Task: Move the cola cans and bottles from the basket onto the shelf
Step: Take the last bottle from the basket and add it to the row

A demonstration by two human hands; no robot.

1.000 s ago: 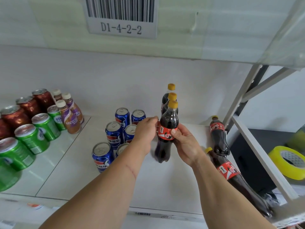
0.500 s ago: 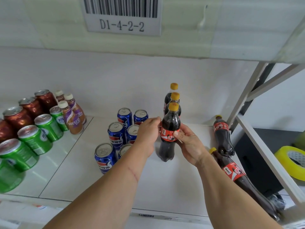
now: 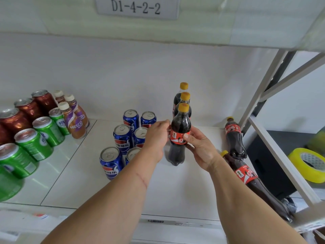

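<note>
Standing upright mid-shelf (image 3: 175,194), the front cola bottle (image 3: 180,136) heads a row of three, just right of the blue Pepsi cans (image 3: 123,138). Left hand (image 3: 155,140) and right hand (image 3: 200,148) both grasp it at the red label, fingers curled round the waist. Judged full: fairly heavy, a top-heavy tall shape, smooth plastic likely slick, walls stiff under pressure. Label band looks the best hold; the narrow base could tip. Two more cola bottles lie near the shelf's right edge (image 3: 234,138).
</note>
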